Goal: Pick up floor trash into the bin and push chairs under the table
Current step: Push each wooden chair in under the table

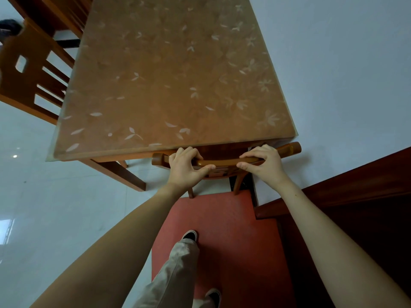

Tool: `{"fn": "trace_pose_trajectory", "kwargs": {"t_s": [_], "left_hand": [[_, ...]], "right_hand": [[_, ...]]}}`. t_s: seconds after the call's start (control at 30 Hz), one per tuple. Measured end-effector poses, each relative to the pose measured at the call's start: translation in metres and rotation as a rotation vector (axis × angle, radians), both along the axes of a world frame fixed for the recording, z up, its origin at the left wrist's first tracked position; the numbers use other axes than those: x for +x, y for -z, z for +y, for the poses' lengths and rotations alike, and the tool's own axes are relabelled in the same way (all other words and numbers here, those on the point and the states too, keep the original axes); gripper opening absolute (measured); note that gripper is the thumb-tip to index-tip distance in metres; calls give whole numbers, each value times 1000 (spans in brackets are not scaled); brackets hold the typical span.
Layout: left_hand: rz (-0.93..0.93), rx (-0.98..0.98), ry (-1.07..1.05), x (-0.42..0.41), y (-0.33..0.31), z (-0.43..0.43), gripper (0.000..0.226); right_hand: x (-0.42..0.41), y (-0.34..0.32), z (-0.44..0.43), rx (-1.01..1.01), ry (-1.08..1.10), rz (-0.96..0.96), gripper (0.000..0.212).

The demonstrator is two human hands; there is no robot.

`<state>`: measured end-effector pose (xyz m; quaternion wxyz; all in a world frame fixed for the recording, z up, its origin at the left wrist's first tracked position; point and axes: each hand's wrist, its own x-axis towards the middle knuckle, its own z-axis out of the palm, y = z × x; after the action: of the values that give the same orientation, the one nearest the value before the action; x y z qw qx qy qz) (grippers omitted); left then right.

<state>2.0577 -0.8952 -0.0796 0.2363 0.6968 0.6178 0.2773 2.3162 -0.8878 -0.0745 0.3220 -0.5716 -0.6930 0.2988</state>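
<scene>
1. Head view: the top rail of the chair (224, 162) is clasped by the left hand (185, 168) and the right hand (263, 162), fingers curled over, thumbs beneath.
2. Just beyond the grip lies the table (169, 81) edge; the seat appears mostly tucked under.
3. Even pressure from both hands is advised, so the chair is kept square.
4. No trash or bin is seen.
</scene>
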Motion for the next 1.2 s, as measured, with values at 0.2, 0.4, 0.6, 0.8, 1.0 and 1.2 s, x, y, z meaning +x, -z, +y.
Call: {"fn": "trace_pose_trajectory", "kwargs": {"t_s": [0.2,0.4,0.6,0.8,1.0,1.2], "left_hand": [[-3,-25,6,-2,1,5,46],[34,-43,19,-5,-6,0,42],[85,20,138,-18,-25,-22,57],[239,208,225,-38,-68,-74,56],[268,223,159,-63,-90,-173,54],[352,134,104,-94,-76,-283,54]], "right_hand": [[-1,-1,4,-29,14,0,41],[-4,-8,-3,-85,39,-55,37],[-21,-31,-27,-140,98,-75,37],[-48,-72,-87,145,22,-263,46],[-72,-91,-181,258,56,-403,52],[-112,-69,-272,133,27,-401,64]]}}
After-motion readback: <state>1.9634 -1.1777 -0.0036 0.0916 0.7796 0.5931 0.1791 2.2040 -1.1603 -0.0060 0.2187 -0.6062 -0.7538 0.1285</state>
